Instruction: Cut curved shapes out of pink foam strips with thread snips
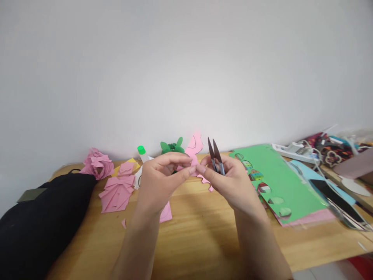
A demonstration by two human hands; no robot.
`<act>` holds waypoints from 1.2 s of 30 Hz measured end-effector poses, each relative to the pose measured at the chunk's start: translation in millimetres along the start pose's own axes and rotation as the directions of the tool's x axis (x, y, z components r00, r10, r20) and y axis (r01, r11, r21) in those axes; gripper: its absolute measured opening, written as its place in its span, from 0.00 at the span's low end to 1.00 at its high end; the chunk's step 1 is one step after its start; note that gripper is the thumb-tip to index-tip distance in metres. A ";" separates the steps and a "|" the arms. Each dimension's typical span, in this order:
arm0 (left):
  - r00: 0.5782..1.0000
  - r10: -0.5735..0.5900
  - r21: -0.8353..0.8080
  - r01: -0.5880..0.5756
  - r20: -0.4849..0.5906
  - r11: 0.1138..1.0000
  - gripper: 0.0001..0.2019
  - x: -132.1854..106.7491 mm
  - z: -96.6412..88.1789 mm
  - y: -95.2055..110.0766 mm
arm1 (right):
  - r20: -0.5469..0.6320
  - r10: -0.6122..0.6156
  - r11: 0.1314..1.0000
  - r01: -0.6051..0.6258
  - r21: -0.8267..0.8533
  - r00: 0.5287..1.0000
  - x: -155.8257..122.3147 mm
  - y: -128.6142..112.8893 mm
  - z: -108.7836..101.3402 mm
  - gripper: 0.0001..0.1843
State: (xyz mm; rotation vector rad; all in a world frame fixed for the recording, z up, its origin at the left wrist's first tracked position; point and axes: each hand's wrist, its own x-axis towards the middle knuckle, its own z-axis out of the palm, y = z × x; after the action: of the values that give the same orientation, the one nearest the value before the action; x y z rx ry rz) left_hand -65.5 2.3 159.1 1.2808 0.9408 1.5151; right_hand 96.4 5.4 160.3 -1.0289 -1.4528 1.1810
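My left hand [163, 175] and my right hand [229, 179] meet above a wooden table [198, 229]. Both pinch a pink paper piece [194, 149] between fingertips, and it sticks up behind them. My right hand also holds small thread snips [215, 155], blades pointing up and slightly apart. A green paper flower [172, 147] stands just behind my left hand.
Pink folded paper shapes [116, 190] and a pink paper ball [97, 163] lie at left beside a black bag [37, 221]. A glue bottle with a green cap [142, 153] stands behind. Green and pink sheets [279, 182], a power strip [294, 151] and clutter fill the right.
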 end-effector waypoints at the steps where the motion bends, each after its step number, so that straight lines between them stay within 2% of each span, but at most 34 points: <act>1: 1.000 -0.007 0.001 0.007 -0.008 1.000 0.06 -0.1 0.3 -0.8 | 0.002 -0.002 1.000 0.002 0.003 1.000 0.1 -0.1 -1.3 0.09; 7: 0.997 -0.036 -0.059 0.032 -0.062 0.998 0.05 0.2 6.9 -5.5 | 0.022 0.004 0.999 -0.003 -0.032 1.000 -0.7 -8.4 -7.9 0.12; 11: 0.998 -0.063 -0.073 0.063 0.000 0.995 0.08 0.6 9.1 -2.9 | 0.023 0.007 0.993 -0.004 -0.117 1.000 -0.7 -10.8 -8.1 0.11; 15: 0.995 -0.093 0.011 0.092 0.035 0.996 0.07 2.8 9.5 -3.9 | 0.013 0.024 0.985 -0.022 -0.169 1.000 -4.0 -8.4 -12.9 0.10; 18: 0.990 -0.141 0.045 0.140 0.027 0.989 0.08 4.2 11.5 -8.4 | 0.016 0.067 0.984 -0.063 -0.169 0.998 -14.5 -9.4 -33.2 0.10; 19: 0.988 -0.150 0.043 0.149 0.021 0.988 0.08 4.5 12.2 -9.7 | -0.002 0.091 0.976 -0.090 -0.199 0.996 -18.5 -9.5 -44.4 0.11; 20: 0.988 -0.151 0.040 0.151 0.013 0.988 0.08 4.6 12.9 -10.6 | -0.072 0.120 0.953 -0.135 -0.270 0.990 -21.9 -8.5 -57.5 0.11; 21: 0.990 -0.142 0.039 0.142 0.003 0.989 0.09 4.7 13.5 -11.1 | -0.144 0.198 0.902 -0.237 -0.361 0.970 -24.2 -6.1 -71.9 0.12; 22: 0.992 -0.126 0.042 0.126 -0.009 0.991 0.09 4.6 13.9 -11.3 | -0.223 0.285 0.813 -0.358 -0.460 0.932 -25.2 -1.9 -86.7 0.11; 23: 0.994 -0.108 0.053 0.109 -0.020 0.993 0.09 4.4 14.3 -11.4 | -0.268 0.340 0.757 -0.431 -0.491 0.902 -24.7 4.3 -101.0 0.10; 26: 0.997 -0.055 0.094 0.060 -0.053 0.994 0.09 2.6 16.4 -11.4 | -0.367 0.442 0.643 -0.574 -0.508 0.819 -16.3 30.3 -133.9 0.08; 28: 0.999 -0.021 0.097 0.026 -0.047 0.995 0.09 0.1 19.7 -11.8 | -0.406 0.476 0.610 -0.625 -0.487 0.780 -8.6 46.6 -144.0 0.14; 30: 1.000 -0.004 0.079 0.005 -0.009 0.997 0.10 -3.1 24.2 -12.2 | -0.440 0.469 0.619 -0.640 -0.455 0.766 -2.5 54.9 -144.7 0.17; 32: 0.999 -0.012 0.051 0.011 0.035 0.999 0.10 -6.6 28.5 -11.5 | -0.457 0.431 0.671 -0.615 -0.414 0.778 0.3 52.5 -137.1 0.16; 34: 0.998 -0.024 0.020 0.023 0.055 1.000 0.10 -9.8 31.3 -9.7 | -0.437 0.371 0.760 -0.539 -0.364 0.819 -0.8 40.9 -122.3 0.13; 36: 0.998 -0.026 0.005 0.026 0.053 1.000 0.11 -12.8 32.0 -7.0 | -0.368 0.292 0.863 -0.409 -0.297 0.883 -5.4 25.1 -101.8 0.16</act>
State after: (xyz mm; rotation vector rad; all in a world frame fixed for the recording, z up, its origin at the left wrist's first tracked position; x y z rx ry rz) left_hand -32.2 -8.1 154.1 1.3007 0.9234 1.4535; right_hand 198.4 22.0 141.4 -1.7258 -1.2845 0.9490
